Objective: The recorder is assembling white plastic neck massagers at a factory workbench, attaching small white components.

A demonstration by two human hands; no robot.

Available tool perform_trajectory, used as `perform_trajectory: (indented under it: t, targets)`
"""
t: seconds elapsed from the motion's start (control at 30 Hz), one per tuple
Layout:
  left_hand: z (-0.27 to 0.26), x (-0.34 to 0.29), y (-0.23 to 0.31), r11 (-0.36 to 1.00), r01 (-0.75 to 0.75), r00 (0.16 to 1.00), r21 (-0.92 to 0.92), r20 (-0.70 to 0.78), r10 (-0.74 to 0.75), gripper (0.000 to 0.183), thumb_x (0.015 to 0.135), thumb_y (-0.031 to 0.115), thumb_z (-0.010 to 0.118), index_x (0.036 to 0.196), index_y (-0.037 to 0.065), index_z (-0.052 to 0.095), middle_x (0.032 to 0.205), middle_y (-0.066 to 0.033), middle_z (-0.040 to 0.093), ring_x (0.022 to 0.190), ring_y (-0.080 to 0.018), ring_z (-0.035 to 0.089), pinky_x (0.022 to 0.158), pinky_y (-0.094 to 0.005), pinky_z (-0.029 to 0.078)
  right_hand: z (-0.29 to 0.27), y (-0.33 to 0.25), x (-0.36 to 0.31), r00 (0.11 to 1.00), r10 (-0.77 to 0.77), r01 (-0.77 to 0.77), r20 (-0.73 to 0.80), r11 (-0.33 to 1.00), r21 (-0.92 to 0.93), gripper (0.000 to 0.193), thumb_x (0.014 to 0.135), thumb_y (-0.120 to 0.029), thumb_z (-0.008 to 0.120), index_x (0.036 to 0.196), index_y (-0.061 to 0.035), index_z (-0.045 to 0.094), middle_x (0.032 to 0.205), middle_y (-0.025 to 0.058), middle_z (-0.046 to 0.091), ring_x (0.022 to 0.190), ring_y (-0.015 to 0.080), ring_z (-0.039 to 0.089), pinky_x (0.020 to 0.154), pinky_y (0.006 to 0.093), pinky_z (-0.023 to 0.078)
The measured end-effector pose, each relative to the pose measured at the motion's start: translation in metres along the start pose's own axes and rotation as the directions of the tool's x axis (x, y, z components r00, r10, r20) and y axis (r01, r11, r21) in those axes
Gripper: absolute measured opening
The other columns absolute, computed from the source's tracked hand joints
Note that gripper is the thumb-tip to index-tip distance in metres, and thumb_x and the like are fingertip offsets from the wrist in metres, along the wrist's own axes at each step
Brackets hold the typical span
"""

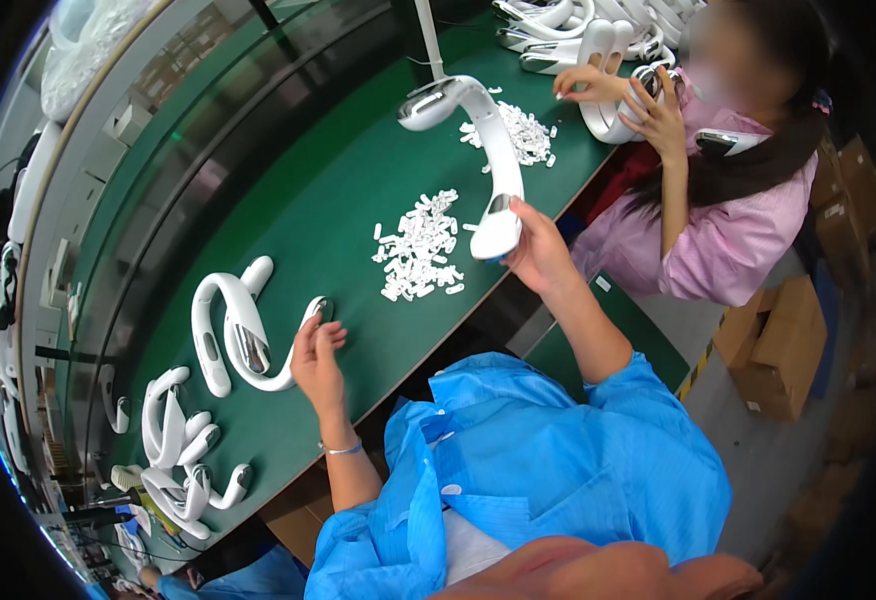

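Observation:
My right hand [540, 246] is closed around one end of a white U-shaped neck fan [503, 150], which is raised above the green table. Its other end, with a shiny silver part, points toward the far side. Thumb and fingers of my left hand [319, 362] are drawn together beside the tip of another neck fan [242, 312] lying on the table. Whether something small is between them, I cannot make out. A pile of small white oblong pieces [418, 250] lies between my hands, and a second pile [526, 138] sits behind the held fan.
Several more neck fans [163, 430] lie at the left on the green table [318, 190], and others [558, 30] are heaped at the far right. A co-worker in pink [728, 220] handles a neck fan [598, 115]. Cardboard boxes [783, 350] stand on the floor at right.

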State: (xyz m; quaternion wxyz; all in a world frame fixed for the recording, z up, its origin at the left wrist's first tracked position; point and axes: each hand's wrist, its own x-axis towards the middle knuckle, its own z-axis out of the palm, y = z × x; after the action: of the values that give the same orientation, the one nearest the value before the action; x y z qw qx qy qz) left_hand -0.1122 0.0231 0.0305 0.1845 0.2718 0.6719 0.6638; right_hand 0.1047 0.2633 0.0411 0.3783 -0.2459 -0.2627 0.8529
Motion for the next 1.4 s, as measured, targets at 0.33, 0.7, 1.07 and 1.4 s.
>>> perform_trajectory:
  t: [0.33, 0.7, 1.07, 1.4]
  targets:
    - [-0.056, -0.025, -0.023, 0.879, -0.110, 0.953, 0.464, -0.202, 0.226, 0.021, 0.091, 0.005, 0.048, 0.105, -0.004, 0.061, 0.076, -0.0096, 0.066, 0.060, -0.0106, 0.059, 0.056, -0.0222, 0.047, -0.030, -0.081, 0.127, 0.937, -0.301, 0.219, -0.176, 0.900, -0.376, 0.038, 0.082, -0.038, 0.064, 0.084, -0.0005, 0.057, 0.064, 0.0120, 0.062, 0.045, 0.0147, 0.055, 0.039, 0.0240, 0.046]
    - [-0.061, -0.034, -0.038, 0.847, -0.145, 0.943, 0.512, -0.188, 0.275, 0.020, 0.091, 0.003, 0.050, 0.107, -0.004, 0.060, 0.073, -0.0106, 0.065, 0.058, -0.0110, 0.059, 0.056, -0.0239, 0.049, -0.069, -0.120, 0.196, 0.893, -0.389, 0.109, -0.226, 0.674, -0.730, 0.047, 0.079, -0.036, 0.065, 0.054, 0.0034, 0.056, 0.054, 0.0158, 0.059, 0.035, 0.0161, 0.049, 0.033, 0.0270, 0.038]
    - [-0.063, -0.032, -0.046, 0.863, -0.151, 0.944, 0.482, -0.189, 0.271, 0.023, 0.092, 0.006, 0.048, 0.111, -0.002, 0.059, 0.074, -0.0082, 0.064, 0.057, -0.0074, 0.054, 0.051, -0.0192, 0.042, -0.065, -0.129, 0.157, 0.908, -0.376, 0.126, -0.187, 0.669, -0.733, 0.039, 0.079, -0.033, 0.067, 0.076, 0.0044, 0.055, 0.051, 0.0101, 0.056, 0.032, 0.0120, 0.045, 0.028, 0.0236, 0.034]
    - [-0.060, -0.033, -0.042, 0.846, -0.182, 0.935, 0.501, -0.179, 0.307, 0.022, 0.092, 0.004, 0.048, 0.110, -0.002, 0.059, 0.071, -0.0078, 0.064, 0.056, -0.0076, 0.055, 0.052, -0.0198, 0.043, -0.070, -0.136, 0.212, 0.759, -0.645, 0.361, -0.089, 0.530, -0.767, 0.046, 0.079, -0.028, 0.069, 0.105, 0.0061, 0.052, 0.063, 0.0099, 0.062, 0.044, 0.0123, 0.057, 0.036, 0.0221, 0.044]
